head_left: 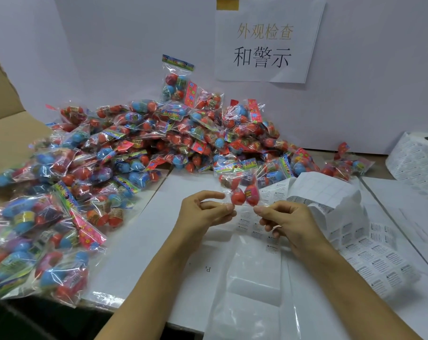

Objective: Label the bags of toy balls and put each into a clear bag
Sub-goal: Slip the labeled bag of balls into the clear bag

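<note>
Bag of toy balls (242, 187): clear film, multicoloured header card, red balls visible at lower end; held above white work surface, header away from viewer. Clear bag (254, 278): thin, transparent, lying flat directly below, mouth near bag of toy balls. Warning label strip (370, 253): white, unrolled, right of clear bag. Heap of bagged balls (115, 155): piled left and behind.

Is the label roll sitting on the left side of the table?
No, the label roll sits at the far right, and the left holds the pile of toy bags.
</note>
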Demonstrator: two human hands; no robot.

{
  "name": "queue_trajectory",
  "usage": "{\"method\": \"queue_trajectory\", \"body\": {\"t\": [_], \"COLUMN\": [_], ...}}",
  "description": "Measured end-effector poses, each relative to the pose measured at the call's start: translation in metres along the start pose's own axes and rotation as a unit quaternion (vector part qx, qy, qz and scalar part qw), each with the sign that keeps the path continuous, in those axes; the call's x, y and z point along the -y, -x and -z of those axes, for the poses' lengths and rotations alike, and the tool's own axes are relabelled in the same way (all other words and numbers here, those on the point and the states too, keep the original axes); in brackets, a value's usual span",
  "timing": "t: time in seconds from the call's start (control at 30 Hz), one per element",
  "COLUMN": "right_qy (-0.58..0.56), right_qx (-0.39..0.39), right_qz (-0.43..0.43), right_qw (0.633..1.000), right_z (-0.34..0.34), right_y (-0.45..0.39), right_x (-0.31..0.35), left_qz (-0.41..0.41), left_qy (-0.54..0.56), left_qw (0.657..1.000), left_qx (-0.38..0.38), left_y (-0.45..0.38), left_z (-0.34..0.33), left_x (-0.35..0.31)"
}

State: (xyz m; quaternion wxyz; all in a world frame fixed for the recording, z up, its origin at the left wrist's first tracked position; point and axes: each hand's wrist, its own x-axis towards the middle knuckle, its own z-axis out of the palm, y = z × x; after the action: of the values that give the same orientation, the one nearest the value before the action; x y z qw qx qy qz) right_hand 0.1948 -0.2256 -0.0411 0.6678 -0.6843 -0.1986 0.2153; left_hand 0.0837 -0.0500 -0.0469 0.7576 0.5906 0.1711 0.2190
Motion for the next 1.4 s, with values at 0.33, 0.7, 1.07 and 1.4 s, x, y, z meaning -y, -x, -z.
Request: {"method": "queue_trajectory", "body": {"t": [0.33, 0.7, 1.07, 1.4], "right_qy": [0.094, -0.061, -0.267, -0.101], "right_qx": [-0.097, 0.062, 0.057, 0.045], "right_qz": [0.061, 0.023, 0.014, 0.037], "right_qw": [0.989, 0.996, 0.962, 0.993], "right_z": [0.004, -0.016, -0.012, -0.014], "right_y": [-0.002, 0.014, 0.007, 0.014], "right_x": [-0.016, -0.011, -0.005, -0.003], "left_qz": [-0.167, -0.395, -0.015, -0.046], "left_qy": [-0.171, -0.328, -0.101, 0.024], "left_qw": [0.971, 0.854, 0.995, 0.995], "left_qx": [-0.021, 0.088, 0.021, 0.090], "left_y": [0.005, 0.012, 0.006, 0.004], "left_z": [-0.006, -0.018, -0.013, -0.008], "left_x": [0.011, 0.024, 0.012, 0.011]}}
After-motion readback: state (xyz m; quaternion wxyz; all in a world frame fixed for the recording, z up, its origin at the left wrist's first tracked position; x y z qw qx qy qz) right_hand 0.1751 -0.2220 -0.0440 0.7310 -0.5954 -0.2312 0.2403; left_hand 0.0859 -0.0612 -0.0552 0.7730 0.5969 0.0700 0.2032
